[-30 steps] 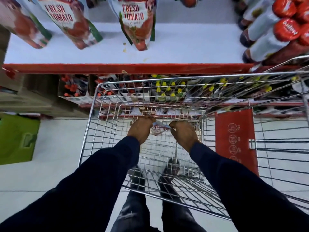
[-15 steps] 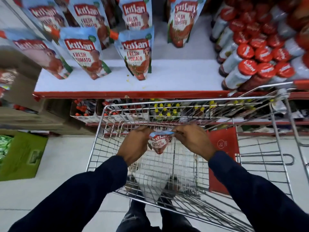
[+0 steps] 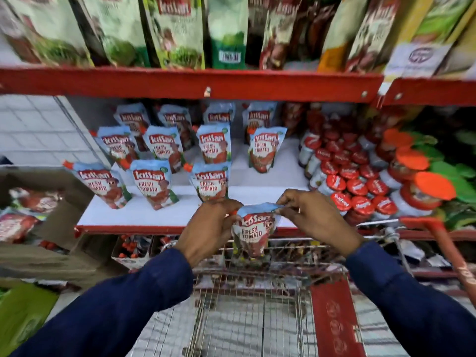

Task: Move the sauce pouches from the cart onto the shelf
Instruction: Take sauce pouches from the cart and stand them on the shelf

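Both pinching one soft, glossy blue-and-red tomato sauce pouch (image 3: 253,231) by its top corners: left hand (image 3: 206,228) closed on the spout side, right hand (image 3: 313,217) nipping the flat sealed edge, pouch hanging between them above the wire steel cart (image 3: 247,305). Best carried forward level, base first, then set down on its wide gusset in the bare white patch of the red-edged shelf (image 3: 167,215) just ahead of the right hand, beside the standing pouches (image 3: 152,184) ahead of the left. Probably floppy and bottom-heavy, so worth settling upright before letting go. Hard, red-capped bottles (image 3: 355,186) crowded just beyond the right hand; better kept clear of.
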A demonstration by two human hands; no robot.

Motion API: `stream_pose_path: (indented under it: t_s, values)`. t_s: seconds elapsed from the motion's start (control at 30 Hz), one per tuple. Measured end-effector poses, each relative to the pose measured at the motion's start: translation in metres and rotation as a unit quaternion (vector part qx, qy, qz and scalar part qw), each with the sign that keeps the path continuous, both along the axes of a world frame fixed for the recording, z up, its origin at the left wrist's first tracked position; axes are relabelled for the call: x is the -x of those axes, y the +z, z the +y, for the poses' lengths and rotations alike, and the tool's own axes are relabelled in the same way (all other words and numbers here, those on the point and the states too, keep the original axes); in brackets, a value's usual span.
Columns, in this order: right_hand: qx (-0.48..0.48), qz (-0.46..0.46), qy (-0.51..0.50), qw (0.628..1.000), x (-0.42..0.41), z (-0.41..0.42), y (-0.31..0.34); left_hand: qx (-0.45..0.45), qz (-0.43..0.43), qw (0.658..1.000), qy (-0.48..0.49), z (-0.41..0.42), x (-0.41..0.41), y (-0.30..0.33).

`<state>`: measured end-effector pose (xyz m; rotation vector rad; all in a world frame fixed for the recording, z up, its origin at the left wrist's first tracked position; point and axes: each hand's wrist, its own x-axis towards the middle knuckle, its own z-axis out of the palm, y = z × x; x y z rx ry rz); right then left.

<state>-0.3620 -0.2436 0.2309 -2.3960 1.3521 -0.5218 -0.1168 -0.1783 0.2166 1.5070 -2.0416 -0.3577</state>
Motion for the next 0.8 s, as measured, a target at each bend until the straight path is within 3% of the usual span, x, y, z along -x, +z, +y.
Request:
stream_pose_path:
  t_s: [0.4, 0.8]
  values:
    - [0.059, 0.040, -0.069, 0.995, 0.008, -0.080, 0.007, -0.023, -0.021, 0.999, 0.027, -0.100, 0.024, 0.025]
    - [0.077, 0.041, -0.078, 0.993, 0.007, -0.113, -0.013, -0.055, -0.015, 0.997, 0.060, -0.132, 0.033, 0.010]
